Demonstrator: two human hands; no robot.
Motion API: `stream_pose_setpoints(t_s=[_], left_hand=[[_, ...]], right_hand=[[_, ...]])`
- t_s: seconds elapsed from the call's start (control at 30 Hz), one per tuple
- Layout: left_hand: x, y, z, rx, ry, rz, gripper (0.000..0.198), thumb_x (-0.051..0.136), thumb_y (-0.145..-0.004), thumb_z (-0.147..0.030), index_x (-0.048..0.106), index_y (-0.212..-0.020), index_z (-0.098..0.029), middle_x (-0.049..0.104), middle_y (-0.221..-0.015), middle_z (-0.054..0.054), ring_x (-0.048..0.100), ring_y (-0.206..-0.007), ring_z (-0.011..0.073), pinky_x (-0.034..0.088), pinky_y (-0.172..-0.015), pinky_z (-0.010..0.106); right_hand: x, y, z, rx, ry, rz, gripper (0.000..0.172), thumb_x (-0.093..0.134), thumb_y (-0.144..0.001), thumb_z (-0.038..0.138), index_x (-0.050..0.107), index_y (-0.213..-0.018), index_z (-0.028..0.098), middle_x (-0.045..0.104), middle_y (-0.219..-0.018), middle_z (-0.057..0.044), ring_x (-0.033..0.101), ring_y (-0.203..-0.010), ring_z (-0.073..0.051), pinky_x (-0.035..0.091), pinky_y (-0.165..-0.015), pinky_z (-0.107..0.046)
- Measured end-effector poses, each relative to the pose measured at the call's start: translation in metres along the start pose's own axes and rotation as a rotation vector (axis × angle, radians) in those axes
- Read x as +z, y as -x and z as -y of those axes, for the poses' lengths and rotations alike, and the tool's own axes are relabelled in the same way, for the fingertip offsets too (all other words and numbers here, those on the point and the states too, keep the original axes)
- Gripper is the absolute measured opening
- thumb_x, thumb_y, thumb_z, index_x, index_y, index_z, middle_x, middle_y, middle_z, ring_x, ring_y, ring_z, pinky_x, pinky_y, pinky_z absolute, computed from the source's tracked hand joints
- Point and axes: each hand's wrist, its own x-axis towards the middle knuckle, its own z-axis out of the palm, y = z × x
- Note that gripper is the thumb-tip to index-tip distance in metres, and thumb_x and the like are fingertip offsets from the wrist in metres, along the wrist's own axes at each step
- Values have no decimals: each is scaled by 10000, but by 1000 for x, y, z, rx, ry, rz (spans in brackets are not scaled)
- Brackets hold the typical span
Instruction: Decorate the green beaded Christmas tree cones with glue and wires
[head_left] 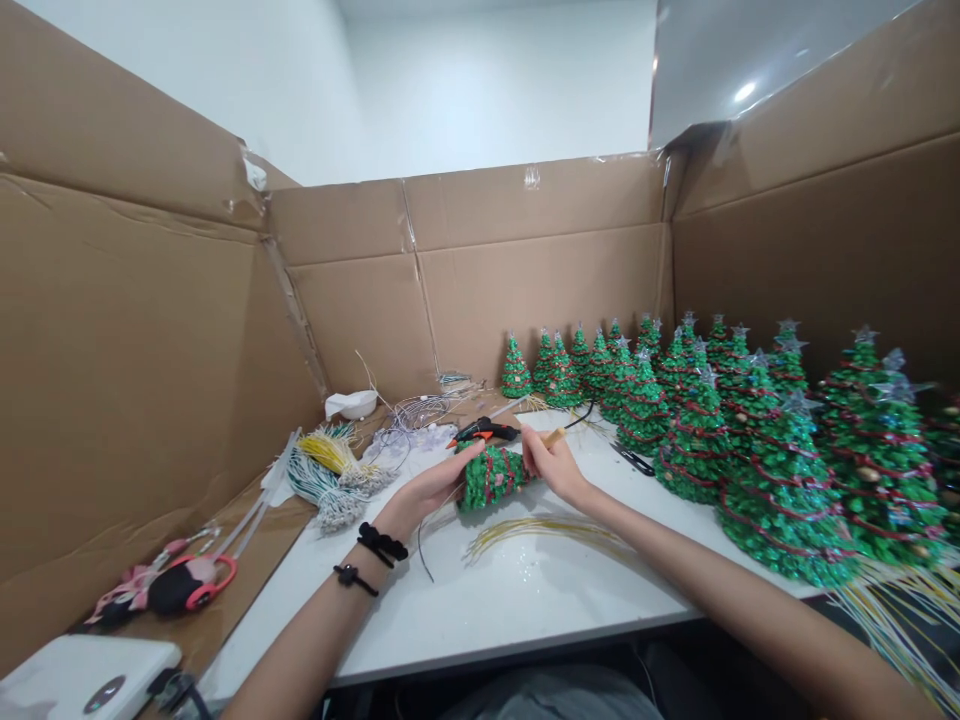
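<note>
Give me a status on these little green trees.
Done-looking: rows of green trees with stars and red garland. In hand: a smaller tree, on its side between the left hand and right hand, no star showing. Left to use: wire bundles and a hot glue gun nearby.

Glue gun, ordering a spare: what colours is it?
Glue gun: black and orange, best in the head view.
</note>
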Motion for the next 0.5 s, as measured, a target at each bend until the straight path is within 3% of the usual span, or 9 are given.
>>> stream_pose_setpoints(t_s=[0.13, 0.3, 0.4, 0.5], left_hand=[[-10, 0, -5, 79, -136, -53, 375, 564, -794, -472, 639, -1038, -196, 702, -934, 36, 630, -840, 165, 471, -826, 284], [-15, -3, -6, 287, -415, -117, 386, 504, -792, -524, 669, -940, -208, 699, -901, 31, 596, -871, 187, 434, -862, 301], [-15, -8, -4, 289, -596, -219, 467, 432, -786, -589, 651, -716, -183, 657, -681, 28, 570, -706, 189, 446, -708, 284], [-16, -12, -2, 274, -759, -332, 553, 352, -781, -648, 499, -503, -193, 461, -456, -17, 423, -480, 145, 351, -509, 260]], right_hand=[[-5, 5, 7, -106, 18, -65, 608, 336, -862, 596, 429, -415, 196, 375, -372, 25, 352, -373, -97, 268, -411, -236], [-8, 7, 13, -135, 4, -67, 586, 308, -894, 530, 425, -426, 198, 361, -377, 25, 367, -396, -109, 290, -441, -244], [-11, 7, 15, -266, 100, -90, 519, 280, -927, 432, 454, -501, 193, 423, -460, 10, 425, -483, -132, 340, -524, -259], [-13, 8, 17, -513, 291, -111, 351, 292, -932, 323, 532, -718, 182, 540, -698, -40, 489, -716, -182, 379, -687, -308]])
